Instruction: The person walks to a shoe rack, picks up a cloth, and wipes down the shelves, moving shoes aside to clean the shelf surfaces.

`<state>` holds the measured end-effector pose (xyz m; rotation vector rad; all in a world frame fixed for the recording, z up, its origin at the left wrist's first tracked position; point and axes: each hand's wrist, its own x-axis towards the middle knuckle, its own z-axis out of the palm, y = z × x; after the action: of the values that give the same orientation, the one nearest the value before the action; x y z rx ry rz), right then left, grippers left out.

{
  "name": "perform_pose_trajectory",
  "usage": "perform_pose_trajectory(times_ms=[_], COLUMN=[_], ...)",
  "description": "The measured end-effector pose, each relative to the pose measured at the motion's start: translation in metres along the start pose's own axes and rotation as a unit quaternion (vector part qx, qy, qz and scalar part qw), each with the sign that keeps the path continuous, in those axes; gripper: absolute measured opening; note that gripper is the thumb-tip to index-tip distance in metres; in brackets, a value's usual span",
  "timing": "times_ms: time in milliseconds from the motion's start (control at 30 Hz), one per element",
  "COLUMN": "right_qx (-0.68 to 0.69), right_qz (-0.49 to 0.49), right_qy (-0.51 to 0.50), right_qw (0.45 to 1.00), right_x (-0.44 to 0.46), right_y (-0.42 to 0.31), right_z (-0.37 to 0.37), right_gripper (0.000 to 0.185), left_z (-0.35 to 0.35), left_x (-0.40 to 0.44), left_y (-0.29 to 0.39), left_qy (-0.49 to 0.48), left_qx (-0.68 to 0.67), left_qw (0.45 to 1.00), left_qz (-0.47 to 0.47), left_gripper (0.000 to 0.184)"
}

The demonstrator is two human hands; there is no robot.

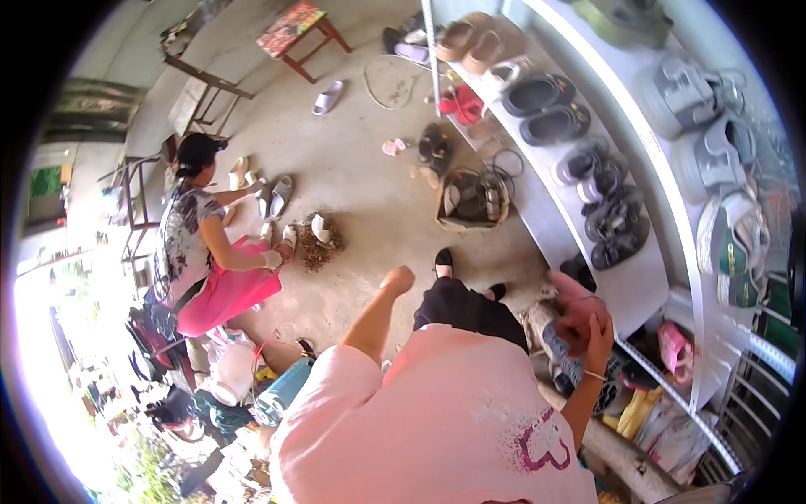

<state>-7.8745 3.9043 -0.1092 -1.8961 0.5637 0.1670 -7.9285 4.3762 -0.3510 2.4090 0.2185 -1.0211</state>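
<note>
My right hand (pixel 598 336), with a band at the wrist, is closed on a pink shoe (pixel 579 296) beside the lower end of the shoe rack (pixel 642 290). Blur hides the shoe's details. Out over the floor, my left hand (pixel 401 279) is curled into a fist, and nothing shows in it. Nearest to that hand are my own black shoe (pixel 443 257) and a pile of dry brown plant bits (pixel 319 245). Dark shoes (pixel 617 231) stand on the shelf above my right hand.
A co-worker (pixel 210 244) in pink trousers crouches at left, one hand near grey slippers (pixel 275 197). A box of shoes (pixel 472 199) sits ahead. Logs (pixel 625 458) lie at lower right. A blue-green cylinder (pixel 284 391) and bags lie at lower left. A small stool (pixel 294 32) stands far back.
</note>
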Motion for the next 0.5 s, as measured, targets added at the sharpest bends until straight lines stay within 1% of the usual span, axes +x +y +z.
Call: perform_pose_trajectory(times_ms=[33, 67, 100, 133, 167, 200, 267, 300, 367, 400, 433, 500], right_qx=[0.002, -0.001, -0.005, -0.059, -0.059, -0.026, 0.022, 0.020, -0.022, -0.035, -0.036, -0.043], right_qz=[-0.010, -0.006, -0.002, -0.020, -0.028, -0.010, 0.031, 0.024, -0.007, 0.007, 0.004, 0.006], right_qy=[-0.010, -0.006, -0.002, 0.005, 0.001, -0.001, 0.004, -0.006, -0.047, -0.046, -0.056, -0.089], right_qw=[1.000, 1.000, 1.000, 0.998, 0.998, 1.000, 0.999, 0.999, 0.999, 0.998, 0.998, 0.995], right_x=[0.002, 0.004, 0.008, 0.012, 0.015, 0.017, 0.020, 0.023, 0.031, 0.031, 0.030, 0.039], right_y=[-0.004, -0.008, -0.010, -0.006, 0.001, 0.005, 0.009, 0.013, 0.022, 0.017, 0.017, 0.013], right_z=[0.000, 0.001, -0.001, -0.003, -0.003, -0.003, 0.001, 0.002, 0.007, 0.013, 0.016, 0.019], right_gripper=[0.038, 0.039, 0.041, 0.044, 0.044, 0.045, 0.045, 0.045, 0.044, 0.043, 0.043, 0.044], left_z=[-0.012, -0.014, -0.041, -0.036, -0.032, -0.029, -0.027, -0.029, -0.035, -0.034, -0.023, 0.005], left_x=[0.002, 0.002, -0.012, 0.001, 0.011, 0.015, 0.016, 0.015, 0.001, -0.009, -0.012, -0.010], left_y=[0.014, 0.024, 0.053, 0.055, 0.056, 0.059, 0.061, 0.059, 0.046, 0.038, 0.021, -0.019], left_qy=[-0.018, 0.036, 0.036, 0.021, 0.005, 0.013, 0.091, 0.100, 0.051, 0.058, 0.064, 0.064], left_qx=[0.064, -0.030, -0.130, -0.154, -0.177, -0.182, -0.224, -0.230, -0.222, -0.233, -0.237, -0.111], left_qw=[0.995, 0.997, 0.991, 0.988, 0.984, 0.983, 0.969, 0.966, 0.972, 0.966, 0.964, 0.985], left_qz=[0.070, 0.067, 0.007, -0.009, -0.024, -0.025, -0.054, -0.059, -0.058, -0.092, -0.100, -0.117], left_gripper=[0.036, 0.036, 0.036, 0.036, 0.035, 0.035, 0.018, 0.018, 0.035, 0.036, 0.036, 0.036])
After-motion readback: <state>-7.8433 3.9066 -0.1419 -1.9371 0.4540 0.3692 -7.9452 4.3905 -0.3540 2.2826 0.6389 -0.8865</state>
